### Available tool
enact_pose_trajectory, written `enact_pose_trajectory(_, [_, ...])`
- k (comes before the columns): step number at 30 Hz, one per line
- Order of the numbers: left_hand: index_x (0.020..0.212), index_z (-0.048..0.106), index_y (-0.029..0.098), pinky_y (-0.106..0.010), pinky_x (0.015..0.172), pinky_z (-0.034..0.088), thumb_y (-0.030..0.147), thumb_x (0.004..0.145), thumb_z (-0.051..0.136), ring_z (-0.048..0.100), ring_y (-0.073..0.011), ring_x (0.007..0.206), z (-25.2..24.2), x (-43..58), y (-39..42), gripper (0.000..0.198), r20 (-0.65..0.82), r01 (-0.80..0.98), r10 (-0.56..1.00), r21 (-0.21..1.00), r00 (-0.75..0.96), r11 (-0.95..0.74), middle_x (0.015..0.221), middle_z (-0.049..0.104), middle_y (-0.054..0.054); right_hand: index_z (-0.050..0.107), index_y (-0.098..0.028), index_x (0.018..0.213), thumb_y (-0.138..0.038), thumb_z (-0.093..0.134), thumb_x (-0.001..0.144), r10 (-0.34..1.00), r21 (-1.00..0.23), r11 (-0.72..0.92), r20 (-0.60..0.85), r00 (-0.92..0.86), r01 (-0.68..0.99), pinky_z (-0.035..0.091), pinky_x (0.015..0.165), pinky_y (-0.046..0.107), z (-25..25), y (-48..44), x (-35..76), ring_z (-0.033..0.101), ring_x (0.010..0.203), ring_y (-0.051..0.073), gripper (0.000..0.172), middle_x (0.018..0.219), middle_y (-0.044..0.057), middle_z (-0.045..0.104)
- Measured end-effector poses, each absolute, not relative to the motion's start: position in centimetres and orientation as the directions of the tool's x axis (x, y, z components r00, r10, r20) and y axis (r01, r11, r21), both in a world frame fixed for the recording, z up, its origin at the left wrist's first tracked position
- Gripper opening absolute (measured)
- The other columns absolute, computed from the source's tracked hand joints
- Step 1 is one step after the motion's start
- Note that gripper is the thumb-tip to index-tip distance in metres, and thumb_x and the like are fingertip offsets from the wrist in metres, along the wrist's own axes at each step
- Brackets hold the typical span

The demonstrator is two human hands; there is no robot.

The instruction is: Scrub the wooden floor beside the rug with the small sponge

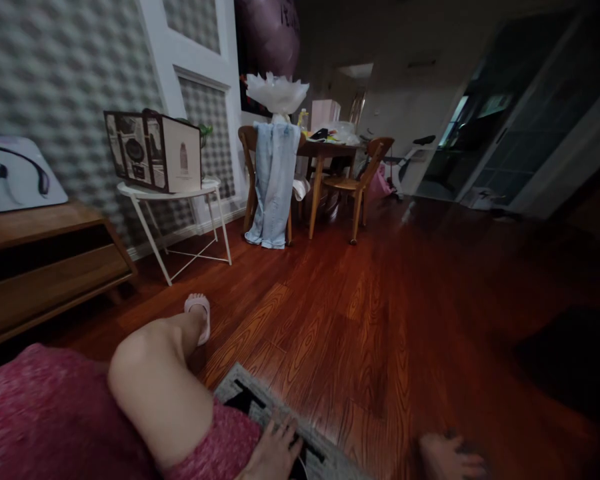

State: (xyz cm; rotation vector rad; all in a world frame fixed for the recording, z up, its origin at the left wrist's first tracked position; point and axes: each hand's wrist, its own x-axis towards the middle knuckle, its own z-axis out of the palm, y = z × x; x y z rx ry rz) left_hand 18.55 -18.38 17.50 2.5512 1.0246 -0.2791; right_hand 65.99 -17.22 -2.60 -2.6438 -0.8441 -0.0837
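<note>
My left hand is low in the view, beside the hem of pink shorts. Its fingers are stretched out and slightly apart over a grey mat with black markings. Something dark with a pale curved edge shows partly beneath that hand; I cannot make out what it is. At the bottom edge to the right, my right hand hovers over or rests on the floor, somewhat blurred, with its fingers apart and nothing seen in them. A bent leg ends in a pale pink slipper.
Glossy red-brown floorboards stretch ahead. On the left stand a wooden cabinet and a white side table bearing a printed box. Jeans hang over a chair by a dining table. A dark shape lies right.
</note>
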Motion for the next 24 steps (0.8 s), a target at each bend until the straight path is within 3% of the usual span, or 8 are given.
enact_pose_trajectory(2, [0.149, 0.045, 0.022, -0.062, 0.116, 0.028, 0.052, 0.088, 0.064, 0.035, -0.0388, 0.143, 17.5, 18.2, -17.8, 0.07, -0.319, 0.743, 0.671, 0.291, 0.669, -0.602, 0.156, 0.036, -0.015, 0.053, -0.034, 0.143, -0.037, 0.043, 0.08, 0.436, -0.399, -0.811, 0.074, 0.897, 0.427, 0.025, 0.09, 0.083, -2.0, -13.2, 63.8, 0.025, 0.144, 0.051, 0.064, 0.165, 0.018, 0.017])
enact_pose_trajectory(3, [0.15, 0.043, 0.022, -0.063, 0.117, 0.027, 0.052, 0.088, 0.063, 0.032, -0.0398, 0.144, 17.6, 18.0, -17.6, 0.072, -0.325, 0.757, 0.685, 0.304, 0.653, -0.578, 0.157, 0.034, -0.016, 0.047, -0.034, 0.147, -0.037, 0.04, 0.083, 0.443, -0.441, -0.792, 0.06, 0.894, 0.422, 0.026, 0.094, 0.081, -1.6, -11.0, 62.3, 0.022, 0.146, 0.049, 0.065, 0.166, 0.017, 0.014])
enact_pose_trajectory(7, [0.152, 0.039, 0.02, -0.063, 0.118, 0.023, 0.05, 0.089, 0.06, 0.025, -0.0395, 0.147, 18.1, 18.0, -17.6, 0.073, -0.381, 0.789, 0.692, 0.33, 0.613, -0.518, 0.159, 0.026, -0.016, 0.035, -0.026, 0.154, -0.035, 0.025, 0.094, 0.536, -0.568, -0.585, 0.265, 0.802, 0.579, 0.026, 0.1, 0.074, 0.1, -1.8, 54.2, 0.022, 0.148, 0.041, 0.062, 0.163, 0.021, 0.023])
enact_pose_trajectory(9, [0.153, 0.037, 0.019, -0.065, 0.118, 0.022, 0.049, 0.089, 0.06, 0.024, -0.041, 0.147, 18.3, 18.1, -17.7, 0.074, -0.396, 0.815, 0.714, 0.329, 0.578, -0.477, 0.16, 0.023, -0.016, 0.038, -0.025, 0.153, -0.034, 0.023, 0.096, 0.65, -0.565, -0.491, 0.269, 0.711, 0.663, 0.025, 0.103, 0.071, 1.0, 2.4, 48.9, 0.024, 0.147, 0.04, 0.06, 0.161, 0.021, 0.028])
enact_pose_trajectory(12, [0.154, 0.035, 0.017, -0.069, 0.117, 0.02, 0.045, 0.088, 0.06, 0.021, -0.0433, 0.147, 18.5, 18.2, -17.7, 0.075, -0.399, 0.851, 0.757, 0.332, 0.518, -0.407, 0.161, 0.02, -0.017, 0.04, -0.021, 0.152, -0.031, 0.019, 0.098, 0.848, -0.51, -0.358, 0.174, 0.501, 0.782, 0.023, 0.108, 0.066, 2.1, 6.5, 40.1, 0.021, 0.148, 0.036, 0.059, 0.162, 0.019, 0.027])
enact_pose_trajectory(15, [0.153, 0.037, 0.017, -0.069, 0.118, 0.018, 0.042, 0.089, 0.06, 0.02, -0.0423, 0.148, 18.6, 17.9, -17.5, 0.073, -0.398, 0.875, 0.786, 0.318, 0.473, -0.365, 0.161, 0.021, -0.018, 0.04, -0.021, 0.152, -0.028, 0.022, 0.099, 0.984, -0.444, -0.106, 0.081, 0.158, 0.889, 0.017, 0.114, 0.06, 2.6, 7.1, 31.7, 0.019, 0.15, 0.031, 0.057, 0.163, 0.015, 0.026])
enact_pose_trajectory(19, [0.153, 0.039, 0.018, -0.068, 0.119, 0.018, 0.037, 0.091, 0.058, 0.02, -0.0399, 0.149, 19.1, 17.7, -17.5, 0.067, -0.35, 0.882, 0.821, 0.319, 0.45, -0.347, 0.162, 0.022, -0.016, 0.039, -0.026, 0.152, -0.029, 0.029, 0.1, 0.973, -0.418, 0.23, 0.077, -0.218, 0.879, 0.014, 0.119, 0.051, 2.8, 4.8, 25.4, 0.019, 0.151, 0.025, 0.053, 0.165, 0.008, 0.024])
enact_pose_trajectory(24, [0.149, 0.044, 0.013, -0.066, 0.12, 0.015, 0.038, 0.093, 0.053, 0.02, -0.0371, 0.15, 20.6, 18.1, -17.7, 0.061, -0.392, 0.9, 0.818, 0.29, 0.421, -0.324, 0.16, 0.025, -0.019, 0.044, -0.031, 0.148, -0.028, 0.034, 0.1, 0.898, -0.396, 0.433, 0.109, -0.427, 0.81, 0.016, 0.119, 0.043, 3.3, 3.4, 29.3, 0.025, 0.148, 0.019, 0.05, 0.162, 0.003, 0.033])
